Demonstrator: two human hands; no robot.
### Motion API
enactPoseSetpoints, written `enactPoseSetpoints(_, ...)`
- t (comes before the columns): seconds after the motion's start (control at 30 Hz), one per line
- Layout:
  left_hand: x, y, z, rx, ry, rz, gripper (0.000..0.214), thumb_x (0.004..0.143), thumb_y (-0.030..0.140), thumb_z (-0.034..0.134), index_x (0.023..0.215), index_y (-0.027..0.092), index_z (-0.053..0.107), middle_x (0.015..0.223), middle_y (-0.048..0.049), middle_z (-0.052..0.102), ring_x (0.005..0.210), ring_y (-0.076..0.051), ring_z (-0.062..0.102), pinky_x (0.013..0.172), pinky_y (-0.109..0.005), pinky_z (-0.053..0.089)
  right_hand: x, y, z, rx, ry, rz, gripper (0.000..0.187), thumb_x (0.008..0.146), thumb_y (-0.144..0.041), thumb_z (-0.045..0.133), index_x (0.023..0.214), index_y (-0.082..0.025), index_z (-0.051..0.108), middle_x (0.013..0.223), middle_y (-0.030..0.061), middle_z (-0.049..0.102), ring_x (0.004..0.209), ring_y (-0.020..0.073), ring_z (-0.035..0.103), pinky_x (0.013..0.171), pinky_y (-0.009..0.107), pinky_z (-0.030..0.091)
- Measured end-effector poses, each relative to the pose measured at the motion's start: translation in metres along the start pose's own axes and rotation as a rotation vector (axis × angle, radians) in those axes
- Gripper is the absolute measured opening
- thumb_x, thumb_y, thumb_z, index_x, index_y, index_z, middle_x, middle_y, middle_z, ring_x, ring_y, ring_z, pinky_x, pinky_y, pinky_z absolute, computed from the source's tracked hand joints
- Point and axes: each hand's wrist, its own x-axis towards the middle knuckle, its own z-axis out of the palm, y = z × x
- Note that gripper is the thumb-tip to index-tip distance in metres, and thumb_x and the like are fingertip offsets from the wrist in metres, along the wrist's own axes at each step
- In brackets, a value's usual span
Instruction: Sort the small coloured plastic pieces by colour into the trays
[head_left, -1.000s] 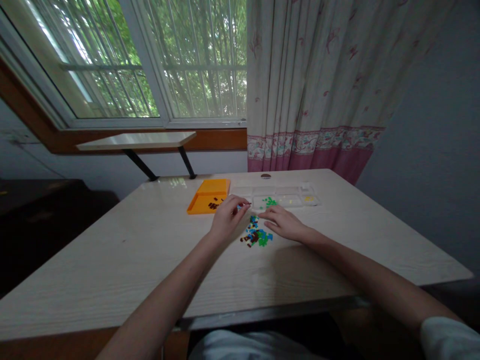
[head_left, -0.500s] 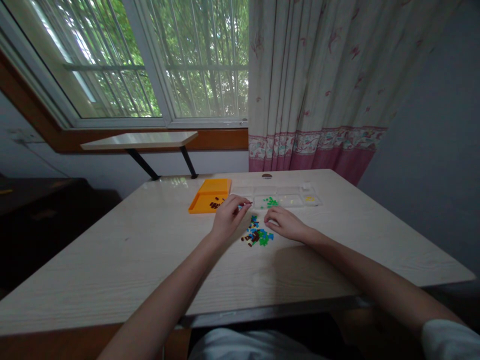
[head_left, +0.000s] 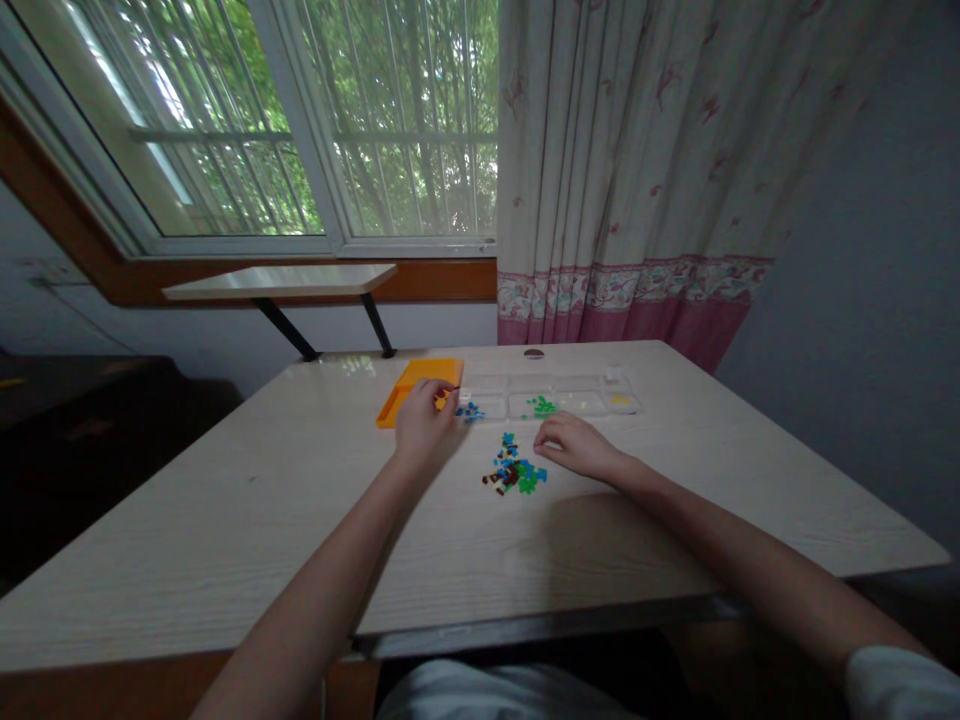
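Note:
A small heap of tiny coloured pieces, blue, green and brown, lies on the pale wooden table. My left hand is over the near edge of the orange tray, fingers curled in; what they hold, if anything, is too small to name. My right hand rests on the table just right of the heap, fingers bent together. Behind both hands lies a clear compartment tray with blue, green and yellow pieces in separate sections.
A window with bars and a narrow shelf are behind the table on the left. A patterned curtain hangs at the back right. A dark cabinet stands to the left of the table.
My left hand has moved left, from the clear tray's left section to the orange tray. Blue pieces now show in the clear tray where it was. My right hand has barely moved.

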Motion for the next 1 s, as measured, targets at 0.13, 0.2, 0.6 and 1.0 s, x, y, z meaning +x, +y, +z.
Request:
enactPoseSetpoints(0.13, 0.004, -0.023, 0.001, 0.156, -0.023, -0.236, 0.016, 0.079, 0.031, 0.05, 0.081, 0.019, 0.06, 0.078, -0.0059, 0.061, 0.071, -0.019, 0.054, 0.057, -0.028, 0.036, 0.0, 0.0, 0.0, 0.008, -0.009, 0.019, 0.011, 0.082, -0.023, 0.053, 0.08, -0.016, 0.061, 0.082, 0.0055, 0.061, 0.083, 0.0169, 0.053, 0.076, 0.028, 0.041)
enactPoseSetpoints(0.2, 0.004, -0.028, 0.0, 0.215, -0.068, -0.29, 0.019, 0.078, 0.034, 0.05, 0.083, 0.019, 0.06, 0.08, -0.0059, 0.062, 0.07, -0.02, 0.055, 0.054, -0.027, 0.034, -0.001, -0.001, 0.0, 0.009, -0.015, 0.034, 0.01, 0.082, -0.021, 0.052, 0.082, -0.015, 0.06, 0.083, 0.006, 0.061, 0.083, 0.0169, 0.053, 0.076, 0.028, 0.041)
enactPoseSetpoints(0.6, 0.001, -0.026, 0.011, 0.082, -0.003, -0.007, 0.022, 0.076, 0.021, 0.049, 0.096, 0.016, 0.058, 0.077, -0.006, 0.061, 0.069, -0.017, 0.055, 0.059, -0.026, 0.04, 0.0, -0.005, -0.001, 0.128, 0.046, 0.096, 0.013, 0.086, -0.023, 0.044, 0.084, -0.016, 0.055, 0.083, 0.0051, 0.057, 0.079, 0.0158, 0.052, 0.071, 0.027, 0.041)
enactPoseSetpoints(1.0, -0.034, 0.052, 0.022, -0.175, -0.35, 0.351, 0.013, 0.079, 0.025, 0.052, 0.087, 0.02, 0.061, 0.079, -0.0016, 0.057, 0.072, -0.013, 0.055, 0.064, -0.024, 0.042, 0.007, -0.015, 0.003, 0.429, 0.159, 0.2, 0.016, 0.084, -0.025, 0.045, 0.076, -0.014, 0.054, 0.073, 0.002, 0.055, 0.07, 0.0134, 0.05, 0.064, 0.024, 0.039)
